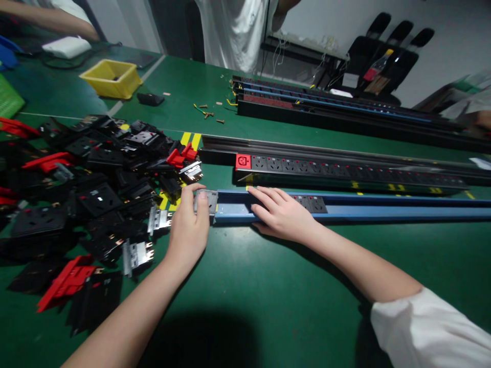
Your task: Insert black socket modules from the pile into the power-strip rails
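Observation:
My left hand [191, 220] pinches a black socket module [207, 202] between thumb and fingers at the left end of a blue metal channel [233, 209]. The module lines up with the channel's open end; whether it sits inside the channel, I cannot tell. My right hand [282, 210] lies across the channel with fingers stretched out and apart, their tips near its far edge. Right beside that hand, several black socket modules [317, 204] sit in the channel, partly covered by it. Left of my left hand spreads a heap of loose black socket modules [100, 199].
Red modules [69, 281] lie among the heap. Beyond the channel is a black socket strip [307, 166] with a red end socket [243, 161]. Farther back are more strips [268, 105], screws [207, 114] and a yellow bin [111, 79]. A person in white [233, 33] stands opposite.

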The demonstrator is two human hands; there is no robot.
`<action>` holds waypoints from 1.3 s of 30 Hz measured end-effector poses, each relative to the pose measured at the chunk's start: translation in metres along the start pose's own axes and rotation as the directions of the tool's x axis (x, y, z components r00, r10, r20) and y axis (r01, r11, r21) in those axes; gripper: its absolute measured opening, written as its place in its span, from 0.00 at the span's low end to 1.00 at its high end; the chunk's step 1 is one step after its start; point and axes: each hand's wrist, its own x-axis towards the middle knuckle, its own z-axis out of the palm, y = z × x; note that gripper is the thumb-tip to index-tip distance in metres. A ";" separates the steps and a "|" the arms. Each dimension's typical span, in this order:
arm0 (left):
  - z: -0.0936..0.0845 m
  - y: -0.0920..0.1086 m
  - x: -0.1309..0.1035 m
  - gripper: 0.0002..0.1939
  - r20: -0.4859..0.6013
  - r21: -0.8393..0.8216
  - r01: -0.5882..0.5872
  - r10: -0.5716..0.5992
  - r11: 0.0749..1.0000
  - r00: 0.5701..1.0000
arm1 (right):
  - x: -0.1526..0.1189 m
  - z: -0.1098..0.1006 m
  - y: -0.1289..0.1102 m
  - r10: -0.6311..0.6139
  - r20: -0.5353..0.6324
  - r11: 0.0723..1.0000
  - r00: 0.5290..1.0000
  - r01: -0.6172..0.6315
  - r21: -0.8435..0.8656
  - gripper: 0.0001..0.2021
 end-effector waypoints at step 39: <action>-0.003 -0.001 0.003 0.19 0.056 0.091 -0.035 0.030 0.995 0.998 | 0.000 0.003 0.000 0.005 -0.019 0.999 1.000 -0.005 0.036 0.13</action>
